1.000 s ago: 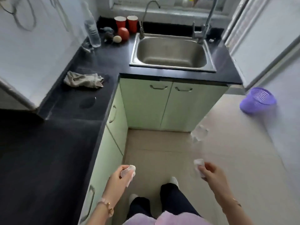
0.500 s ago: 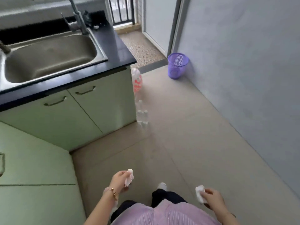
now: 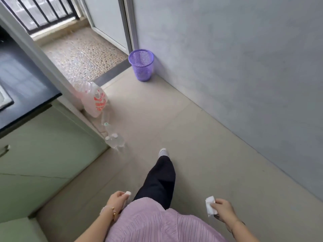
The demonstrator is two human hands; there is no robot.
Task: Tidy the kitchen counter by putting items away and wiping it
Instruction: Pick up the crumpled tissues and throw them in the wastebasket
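Two crumpled white wads: left hand (image 3: 117, 198) pinches one; right hand (image 3: 222, 209) other; perforated purple bin (image 3: 141, 67) ahead.

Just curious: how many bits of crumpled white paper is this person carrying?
2: one white wad pinched in the left hand, one in the right hand. More could be hidden inside the fists.

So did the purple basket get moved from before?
No. The purple basket stands on the floor against the grey wall beside the doorway, same as earlier. It only looks nearer because the person walked toward it.
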